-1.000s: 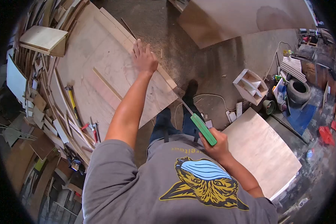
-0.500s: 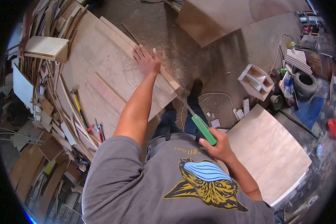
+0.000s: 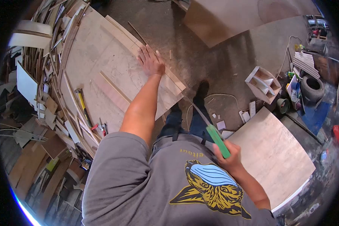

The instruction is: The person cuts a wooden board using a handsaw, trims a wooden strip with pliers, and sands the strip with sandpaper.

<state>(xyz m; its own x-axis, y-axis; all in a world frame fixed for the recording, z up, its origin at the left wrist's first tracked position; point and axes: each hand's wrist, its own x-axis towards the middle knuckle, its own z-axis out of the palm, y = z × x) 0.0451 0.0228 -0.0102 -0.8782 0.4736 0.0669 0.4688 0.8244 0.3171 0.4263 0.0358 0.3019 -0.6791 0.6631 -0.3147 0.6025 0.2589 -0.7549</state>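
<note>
My left hand (image 3: 151,61) lies with its fingers spread on a long wooden strip (image 3: 172,81), which rests along the edge of a large plywood sheet (image 3: 90,56). My right hand (image 3: 229,153) is wrapped round the green handle of a saw (image 3: 218,141). From the handle the thin blade runs up and left to the near end of the strip, where its tip is too fine to make out. A narrow dark stick (image 3: 137,32) lies just beyond the strip.
Wood scraps (image 3: 51,98) are heaped at the left, beside a hammer (image 3: 83,106) and red-handled tools (image 3: 101,127). To the right are a pale board (image 3: 277,154), a wooden box with dividers (image 3: 263,85) and a tire (image 3: 312,89). A brown panel (image 3: 233,19) stands at the top.
My right hand has drawn the saw down and to the right, away from the strip's end. My left hand stays on the strip. The whole view has shifted slightly.
</note>
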